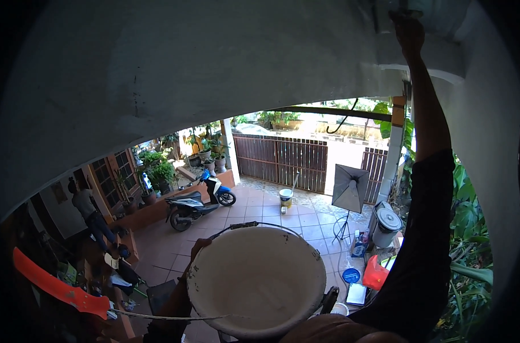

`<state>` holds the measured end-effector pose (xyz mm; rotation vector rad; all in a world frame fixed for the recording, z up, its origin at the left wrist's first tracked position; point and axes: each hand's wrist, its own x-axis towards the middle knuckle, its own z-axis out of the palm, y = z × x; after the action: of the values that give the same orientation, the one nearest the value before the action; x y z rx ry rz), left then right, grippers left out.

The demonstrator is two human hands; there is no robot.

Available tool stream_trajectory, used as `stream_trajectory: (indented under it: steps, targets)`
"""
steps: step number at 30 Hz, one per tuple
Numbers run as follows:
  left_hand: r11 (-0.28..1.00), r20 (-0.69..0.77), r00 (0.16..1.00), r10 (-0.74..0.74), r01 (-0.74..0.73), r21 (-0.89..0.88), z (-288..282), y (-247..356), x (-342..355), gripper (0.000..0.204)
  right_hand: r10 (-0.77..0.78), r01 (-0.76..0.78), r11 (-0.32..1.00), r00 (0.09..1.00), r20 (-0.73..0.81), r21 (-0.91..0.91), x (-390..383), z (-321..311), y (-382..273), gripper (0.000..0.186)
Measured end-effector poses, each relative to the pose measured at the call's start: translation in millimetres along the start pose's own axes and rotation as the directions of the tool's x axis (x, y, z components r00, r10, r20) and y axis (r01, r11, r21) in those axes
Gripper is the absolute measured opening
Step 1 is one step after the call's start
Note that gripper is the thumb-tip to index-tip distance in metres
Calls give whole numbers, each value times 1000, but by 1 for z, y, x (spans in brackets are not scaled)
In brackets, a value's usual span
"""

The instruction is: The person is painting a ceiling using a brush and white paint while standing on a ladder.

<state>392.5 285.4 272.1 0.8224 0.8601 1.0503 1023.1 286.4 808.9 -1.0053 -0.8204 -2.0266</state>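
Note:
My left hand (198, 251) grips the left rim of a round, whitish bucket (257, 280), which has a thin wire handle. The bucket's pale inside shows a few dark specks along the rim. High at the upper right, my right hand (409, 35) is raised to the corner of the ceiling, its fingers closed around a small tool that is too dark to name. At the lower left, a bright orange handle-like piece (60, 283) carries a thin pale rod that reaches across the bucket's front. What supports this piece is hidden.
Below, a motor scooter (200, 200) stands on the tiled floor. A paint pail (286, 197), a softbox on a stand (350, 188) and a lidded grey bin (386, 223) stand farther out. A person (90, 211) is at the left by a doorway. A wooden gate (280, 160) closes the back.

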Motion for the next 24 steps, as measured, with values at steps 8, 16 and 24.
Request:
stream_trajectory:
  steps: [8,16,24]
  targets:
    - [998,18,998,55,-55,13,10,21,28,47,695,-739,672,650,306,43,-34,47,-29,56]
    - [979,-83,980,179,-170,110,52,21,-53,47,760,-804,594,567,318,16,-14,59,-57,59]
    - [998,82,995,62,-61,-16,25,17,-19,45,233,-196,922,970,-72,334,5,30,-27,34]
